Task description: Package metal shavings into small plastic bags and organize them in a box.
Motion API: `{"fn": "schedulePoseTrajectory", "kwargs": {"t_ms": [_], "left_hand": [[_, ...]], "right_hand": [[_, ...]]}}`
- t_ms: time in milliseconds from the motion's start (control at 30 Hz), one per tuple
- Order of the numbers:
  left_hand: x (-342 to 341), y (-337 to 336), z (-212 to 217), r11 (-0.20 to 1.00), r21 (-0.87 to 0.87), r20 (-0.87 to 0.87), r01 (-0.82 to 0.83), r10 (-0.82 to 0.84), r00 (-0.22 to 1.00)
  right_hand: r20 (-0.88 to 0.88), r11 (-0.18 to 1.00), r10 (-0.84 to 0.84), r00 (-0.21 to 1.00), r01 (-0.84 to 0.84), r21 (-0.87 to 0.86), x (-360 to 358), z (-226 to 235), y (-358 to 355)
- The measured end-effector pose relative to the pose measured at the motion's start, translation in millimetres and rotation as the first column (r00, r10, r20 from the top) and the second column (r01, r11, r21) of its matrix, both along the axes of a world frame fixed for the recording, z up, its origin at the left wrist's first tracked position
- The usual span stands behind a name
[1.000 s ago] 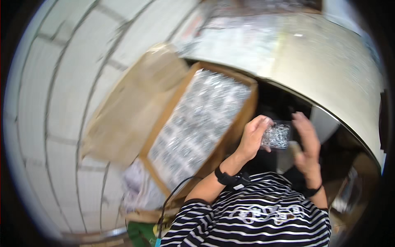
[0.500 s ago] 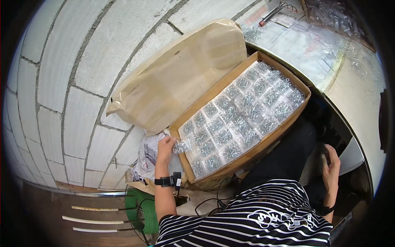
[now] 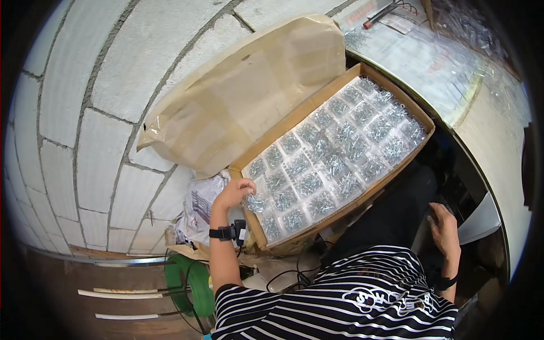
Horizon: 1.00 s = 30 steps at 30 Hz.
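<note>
Fingers (image 3: 245,187) of the left hand (image 3: 233,194) curl down over a small clear bag of metal parts (image 3: 253,202) at the near left end of a cardboard box (image 3: 317,102). The fingertips pinch the bag's edge, though the thumb is hidden beneath the hand, so how firm the grasp is cannot be made out. The bag lies in the box's nearest rows, just inside the corner wall. A black wrist device (image 3: 226,232) sits on that forearm, and a thin cable hangs below it.

The box is open and packed with rows of matching clear bags, each holding silvery bits too small and glinting to identify. Its long flap (image 3: 238,107), wrapped in tan plastic, folds back against a wall of pale blocks (image 3: 85,113). The near edge of the box is partly covered by dark trousers and the arm.

The right hand (image 3: 443,226) rests low at the right with its fingers spread and loosely bent over something dark; shadow there hides whether it grips anything, and I cannot tell. A dark band circles its wrist.

Beside the left hand, a crumpled plastic bag with dark print (image 3: 195,207) lies against the wall. Below it a green coil (image 3: 190,283) is half hidden behind the striped shirt (image 3: 340,300). Beyond the box, a curved pale table (image 3: 498,141) carries more clear bags, blurred toward the rim.
</note>
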<state>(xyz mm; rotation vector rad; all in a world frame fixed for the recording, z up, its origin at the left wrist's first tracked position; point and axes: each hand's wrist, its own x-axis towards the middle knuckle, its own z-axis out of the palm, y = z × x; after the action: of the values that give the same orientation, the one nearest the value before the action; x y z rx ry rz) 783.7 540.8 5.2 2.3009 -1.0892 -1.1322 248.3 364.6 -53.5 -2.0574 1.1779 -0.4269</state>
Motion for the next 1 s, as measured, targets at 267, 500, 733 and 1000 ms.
{"fn": "schedulePoseTrajectory", "kwargs": {"t_ms": [267,500,733,1000], "left_hand": [[12.6,-13.3,-7.9,0.988,0.032,-0.019,0.149,-0.148,0.989],[18.1,13.9,-10.2,0.956,-0.261,0.055,-0.136,0.156,0.986],[-37.1,0.3,36.3,0.912,-0.41,0.296,0.001,0.131,0.946],[-194.1,-126.1,140.9,0.678,-0.615,0.288,0.403,-0.283,0.915]], "right_hand": [[-0.093,0.996,-0.033,0.995,0.04,0.078,-6.5,-2.5,7.2],[-0.103,0.999,-0.03,0.994,0.033,0.037,-10.8,-0.9,4.1],[-0.027,0.998,-0.053,0.998,0.052,-0.043,-33.2,10.0,5.9],[-0.085,0.938,-0.299,0.95,0.276,-0.209,-115.4,-2.3,75.7]]}}
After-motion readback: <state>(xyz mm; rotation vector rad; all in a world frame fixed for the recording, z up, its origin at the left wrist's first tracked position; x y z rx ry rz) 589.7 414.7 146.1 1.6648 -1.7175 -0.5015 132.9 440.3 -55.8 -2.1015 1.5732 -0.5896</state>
